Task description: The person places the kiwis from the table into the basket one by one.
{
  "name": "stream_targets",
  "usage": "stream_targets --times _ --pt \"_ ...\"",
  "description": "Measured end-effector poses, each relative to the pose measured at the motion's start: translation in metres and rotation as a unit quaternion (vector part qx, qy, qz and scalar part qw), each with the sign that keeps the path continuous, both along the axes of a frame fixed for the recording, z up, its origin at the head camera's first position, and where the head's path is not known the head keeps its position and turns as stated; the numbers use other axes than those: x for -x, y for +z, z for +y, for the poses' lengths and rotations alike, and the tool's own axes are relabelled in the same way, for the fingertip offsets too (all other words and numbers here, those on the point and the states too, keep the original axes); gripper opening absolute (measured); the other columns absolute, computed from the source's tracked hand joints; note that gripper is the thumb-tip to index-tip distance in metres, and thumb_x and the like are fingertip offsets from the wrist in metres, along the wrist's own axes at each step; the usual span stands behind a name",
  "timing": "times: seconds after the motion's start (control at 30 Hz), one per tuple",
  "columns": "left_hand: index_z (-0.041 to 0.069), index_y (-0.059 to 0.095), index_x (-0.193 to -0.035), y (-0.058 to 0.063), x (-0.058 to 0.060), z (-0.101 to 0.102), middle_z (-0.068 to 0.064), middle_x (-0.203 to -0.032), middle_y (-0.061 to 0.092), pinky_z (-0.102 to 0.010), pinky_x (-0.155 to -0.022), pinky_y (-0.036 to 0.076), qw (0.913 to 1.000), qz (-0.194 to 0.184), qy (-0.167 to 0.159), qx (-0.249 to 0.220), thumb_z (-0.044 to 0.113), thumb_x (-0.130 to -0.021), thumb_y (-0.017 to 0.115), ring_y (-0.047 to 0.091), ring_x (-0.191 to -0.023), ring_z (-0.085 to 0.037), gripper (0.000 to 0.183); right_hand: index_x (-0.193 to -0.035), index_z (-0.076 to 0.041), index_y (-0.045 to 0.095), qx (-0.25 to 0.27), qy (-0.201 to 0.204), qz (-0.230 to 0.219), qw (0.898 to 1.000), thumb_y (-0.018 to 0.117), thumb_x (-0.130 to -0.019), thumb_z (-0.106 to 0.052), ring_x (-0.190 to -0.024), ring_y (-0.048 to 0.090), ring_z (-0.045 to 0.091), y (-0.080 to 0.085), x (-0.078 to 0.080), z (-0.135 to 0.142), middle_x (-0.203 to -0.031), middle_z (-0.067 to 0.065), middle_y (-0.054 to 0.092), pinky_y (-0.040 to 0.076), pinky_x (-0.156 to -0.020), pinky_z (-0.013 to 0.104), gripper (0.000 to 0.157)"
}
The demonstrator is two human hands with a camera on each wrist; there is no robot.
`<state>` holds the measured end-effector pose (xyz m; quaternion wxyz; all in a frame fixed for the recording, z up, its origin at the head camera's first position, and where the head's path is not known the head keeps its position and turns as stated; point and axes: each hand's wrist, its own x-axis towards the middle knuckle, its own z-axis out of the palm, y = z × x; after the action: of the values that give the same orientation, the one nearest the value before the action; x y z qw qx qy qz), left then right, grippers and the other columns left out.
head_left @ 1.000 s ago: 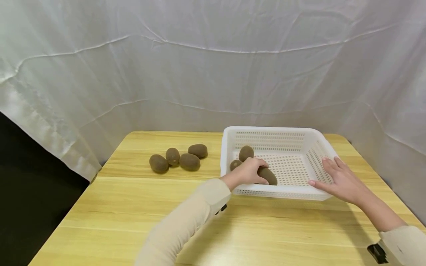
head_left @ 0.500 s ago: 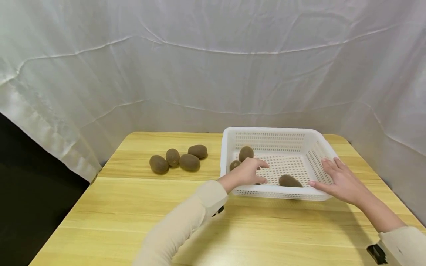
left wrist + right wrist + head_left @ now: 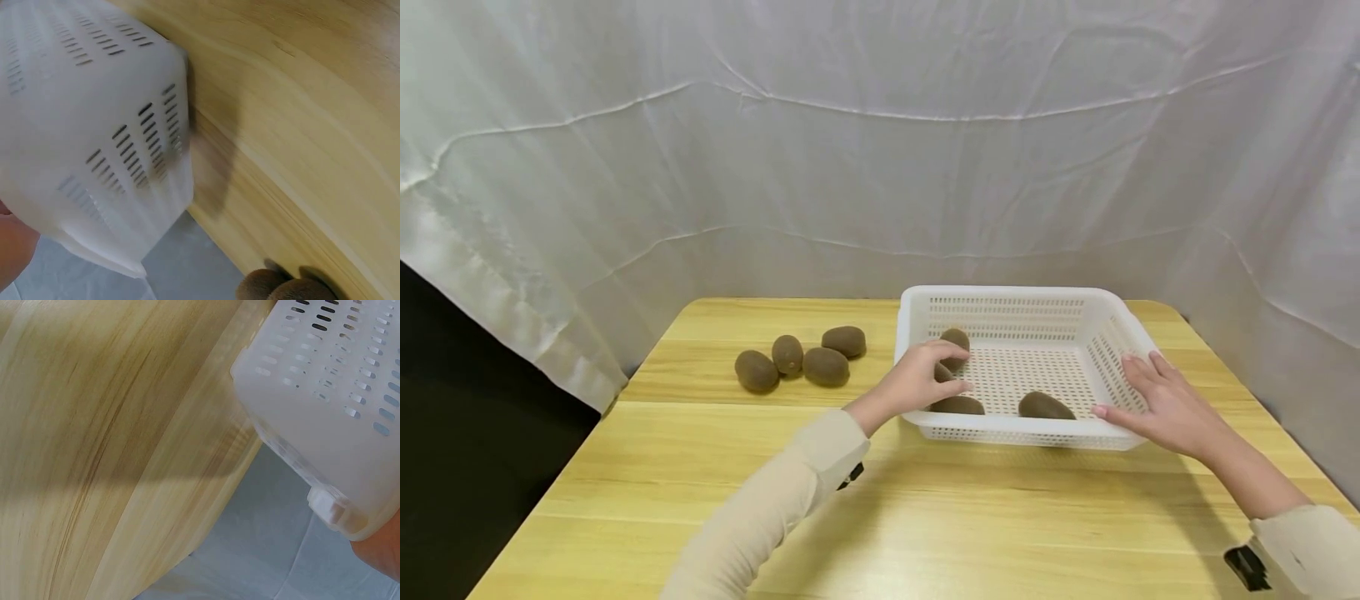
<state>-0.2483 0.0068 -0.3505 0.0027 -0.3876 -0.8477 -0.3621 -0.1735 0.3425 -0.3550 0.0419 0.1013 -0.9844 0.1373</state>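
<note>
A white slotted plastic basket [image 3: 1018, 427] stands on the table with several brown kiwis inside. One kiwi [image 3: 1047, 406] lies near its front wall; others sit at the left end, partly behind my left hand [image 3: 917, 375]. That hand is over the basket's left rim, thumb and fingers apart, with nothing held between them. My right hand [image 3: 1176, 412] rests on the basket's front right corner, fingers spread and fairly straight, thumb at the front rim. In both wrist views the basket wall [image 3: 119, 144] shows, with only a bit of each hand at the edge.
Left of the basket, several more kiwis [image 3: 827, 367] lie in a loose group on the wooden table [image 3: 700, 467]. A pale cloth curtain [image 3: 880, 183] hangs behind the table and on its sides. A dark area [image 3: 467, 433] borders the left side.
My left hand has let go of a kiwi, which rolled right along the basket's front wall. The hand then moved left toward the rim. My right hand has stayed on the corner.
</note>
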Motion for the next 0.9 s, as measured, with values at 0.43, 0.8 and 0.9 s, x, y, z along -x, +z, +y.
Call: stream_targets --times 0.43,0.8,0.9 --pt "0.001 0.063 -0.114 -0.005 -0.006 -0.026 -0.013 -0.123 0.06 -0.037 -0.103 0.043 0.9935 0.071 0.04 -0.08 0.021 -0.08 0.072 0.055 -0.118 -0.025 0.041 -0.14 0.014 0.023 0.005 -0.002 -0.002 1.0 0.06 -0.083 -0.051 -0.136 0.002 0.054 -0.002 0.0 0.0 -0.143 0.037 0.023 0.014 -0.099 0.074 0.094" --pt "0.0 0.064 -0.113 -0.017 -0.007 -0.05 -0.016 -0.119 0.063 -0.039 -0.102 0.045 0.9896 0.063 0.061 -0.114 0.018 -0.078 0.074 0.057 -0.115 -0.026 0.04 -0.14 0.015 0.023 0.002 0.0 -0.005 1.0 0.06 -0.083 -0.051 -0.135 0.003 0.055 -0.001 0.0 0.0 -0.143 0.037 0.023 0.014 -0.101 0.072 0.094" --pt "0.002 0.065 -0.113 -0.02 -0.006 -0.056 -0.015 -0.119 0.063 -0.039 -0.102 0.045 0.9884 0.062 0.071 -0.12 0.018 -0.078 0.075 0.058 -0.115 -0.026 0.04 -0.14 0.015 0.023 -0.001 -0.001 -0.006 1.0 0.06 -0.083 -0.051 -0.135 0.003 0.055 -0.001 0.0 0.0 -0.143 0.037 0.023 0.014 -0.101 0.072 0.094"
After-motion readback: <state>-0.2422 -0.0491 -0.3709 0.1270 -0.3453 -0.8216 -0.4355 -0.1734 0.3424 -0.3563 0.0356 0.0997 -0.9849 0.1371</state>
